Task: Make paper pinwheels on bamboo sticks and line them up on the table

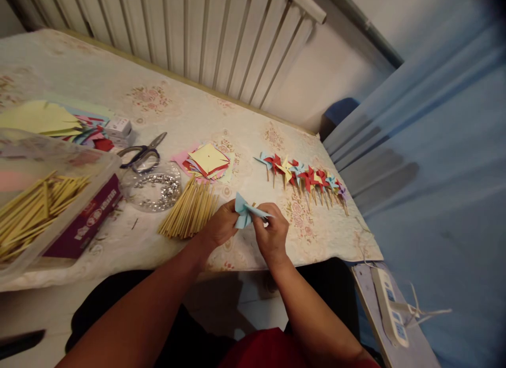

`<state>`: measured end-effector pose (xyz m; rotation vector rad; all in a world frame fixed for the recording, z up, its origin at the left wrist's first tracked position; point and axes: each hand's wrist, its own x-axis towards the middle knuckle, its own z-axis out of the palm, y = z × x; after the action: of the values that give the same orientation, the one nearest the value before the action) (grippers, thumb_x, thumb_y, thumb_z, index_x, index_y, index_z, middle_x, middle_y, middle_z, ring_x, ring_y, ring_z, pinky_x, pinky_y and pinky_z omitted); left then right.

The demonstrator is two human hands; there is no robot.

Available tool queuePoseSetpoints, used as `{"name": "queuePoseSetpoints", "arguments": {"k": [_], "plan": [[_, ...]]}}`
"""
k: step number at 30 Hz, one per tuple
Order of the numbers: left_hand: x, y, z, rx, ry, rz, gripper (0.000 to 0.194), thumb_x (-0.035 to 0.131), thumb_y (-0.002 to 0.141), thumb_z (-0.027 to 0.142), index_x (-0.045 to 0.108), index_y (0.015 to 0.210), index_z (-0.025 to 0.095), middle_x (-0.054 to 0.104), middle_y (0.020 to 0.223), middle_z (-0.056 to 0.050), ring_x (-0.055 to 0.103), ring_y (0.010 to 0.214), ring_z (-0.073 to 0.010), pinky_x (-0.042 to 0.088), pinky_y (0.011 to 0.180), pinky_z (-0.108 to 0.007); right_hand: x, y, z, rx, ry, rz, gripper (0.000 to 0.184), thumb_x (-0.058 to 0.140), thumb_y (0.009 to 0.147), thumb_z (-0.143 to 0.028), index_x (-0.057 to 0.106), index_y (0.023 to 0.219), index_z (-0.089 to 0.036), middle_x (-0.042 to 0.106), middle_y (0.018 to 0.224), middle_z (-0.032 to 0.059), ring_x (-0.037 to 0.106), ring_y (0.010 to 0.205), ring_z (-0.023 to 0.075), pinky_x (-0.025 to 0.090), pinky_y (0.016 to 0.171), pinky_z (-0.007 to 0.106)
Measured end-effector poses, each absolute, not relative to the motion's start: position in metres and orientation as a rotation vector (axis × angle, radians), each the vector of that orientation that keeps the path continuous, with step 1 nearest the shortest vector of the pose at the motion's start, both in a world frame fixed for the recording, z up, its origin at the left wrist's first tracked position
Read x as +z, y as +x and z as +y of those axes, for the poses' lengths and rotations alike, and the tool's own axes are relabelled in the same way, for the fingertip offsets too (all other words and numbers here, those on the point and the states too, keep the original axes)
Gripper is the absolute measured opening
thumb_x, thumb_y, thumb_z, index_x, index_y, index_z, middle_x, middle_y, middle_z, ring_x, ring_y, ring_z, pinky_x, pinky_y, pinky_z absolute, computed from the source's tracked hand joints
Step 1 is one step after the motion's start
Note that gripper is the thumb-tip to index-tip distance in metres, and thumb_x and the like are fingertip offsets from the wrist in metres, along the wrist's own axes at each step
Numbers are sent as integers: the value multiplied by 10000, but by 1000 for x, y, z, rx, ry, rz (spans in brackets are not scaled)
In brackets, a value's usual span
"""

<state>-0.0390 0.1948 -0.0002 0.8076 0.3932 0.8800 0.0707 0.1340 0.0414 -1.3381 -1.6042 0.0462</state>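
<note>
ok so from my end, both hands have the light blue paper pinwheel [243, 212] up near the middle of the worktop's [253, 125] front edge. my left hand [222, 224] pinches its left side between thumb and fingers, my right hand [272, 231] is curled in, thumb and finger pinching the right side. loose sticks [190, 209] lie just beside my left hand, paper squares [208, 160] behind them. scissors [143, 154] and a tub of shiny metal bits [156, 190] sit further left, and a row of pinwheels [307, 179] lies toward the right edge.
</note>
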Motion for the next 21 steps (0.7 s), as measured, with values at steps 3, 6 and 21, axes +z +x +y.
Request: {"name": "queuePoseSetpoints", "arguments": {"k": [3,6,21], "plan": [[-3,-38,195,896,836,442,171,716,661,293,610,703,166,587,654,-4,540,677,-149,417,617,-267,43,74,136,289,-1399,-1478,85,621,829,-227,638,751,-195,614,743,2,565,707,137,450,660,266],[-3,-38,196,929,871,472,174,719,663,276,594,704,162,580,651,7,518,645,-129,403,599,-252,41,79,139,538,-1455,-1317,79,667,779,-275,673,795,-198,623,719,-15,557,659,133,445,627,261],[-12,-35,194,1003,868,349,128,666,723,220,555,749,163,520,618,33,454,578,-86,334,561,-229,25,83,155,912,-1355,-983,177,743,676,-307,667,760,-171,592,603,-33,501,513,107,403,528,255]]}}
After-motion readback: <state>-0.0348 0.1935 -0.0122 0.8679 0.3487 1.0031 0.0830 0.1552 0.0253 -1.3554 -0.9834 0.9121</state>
